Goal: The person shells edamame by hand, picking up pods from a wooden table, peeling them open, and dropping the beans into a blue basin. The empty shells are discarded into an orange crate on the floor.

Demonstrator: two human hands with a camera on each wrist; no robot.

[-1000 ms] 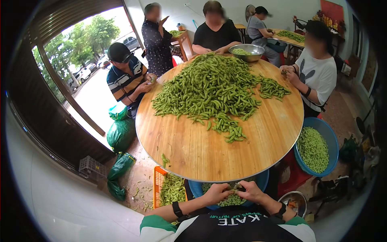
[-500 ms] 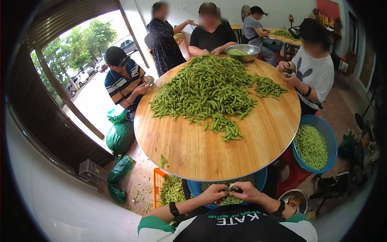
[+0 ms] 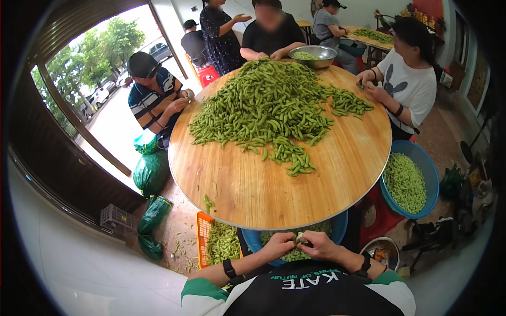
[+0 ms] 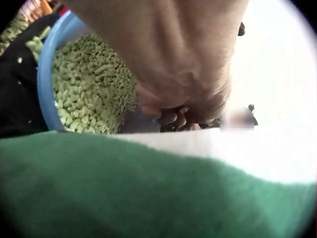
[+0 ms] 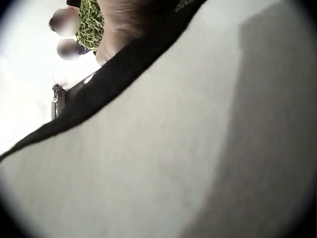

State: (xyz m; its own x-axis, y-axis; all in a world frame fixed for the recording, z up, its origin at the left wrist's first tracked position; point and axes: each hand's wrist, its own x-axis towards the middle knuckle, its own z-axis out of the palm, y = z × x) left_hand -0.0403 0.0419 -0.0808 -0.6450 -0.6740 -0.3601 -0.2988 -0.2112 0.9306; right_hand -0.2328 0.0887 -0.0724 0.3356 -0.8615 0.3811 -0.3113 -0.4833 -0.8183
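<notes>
In the head view, the left hand (image 3: 278, 246) and right hand (image 3: 319, 245) meet over a blue basin (image 3: 251, 239) of shelled green beans (image 3: 296, 255). Fingers of both hands pinch a small, pale greenish thing (image 3: 300, 238) that looks like a pod; its shape is partly covered. The left wrist view shows the back of the left hand (image 4: 183, 74) beside the basin's beans (image 4: 89, 79), its fingertips mostly hidden. A sleeve covers most of the right wrist view, with part of the right hand (image 5: 121, 22) at the top and pods (image 5: 90, 27) beyond.
A round wooden table (image 3: 237, 189) carries a large pile of pods (image 3: 263, 105) and a steel bowl (image 3: 316, 63). An orange crate (image 3: 203, 237) stands left, another blue basin (image 3: 433, 192) right. Several people are around the table and behind it.
The head view has shifted, so the table sits slightly higher and further left, and a seated person at the back left has appeared. Both hands stay together, their fingers slightly changed in position.
</notes>
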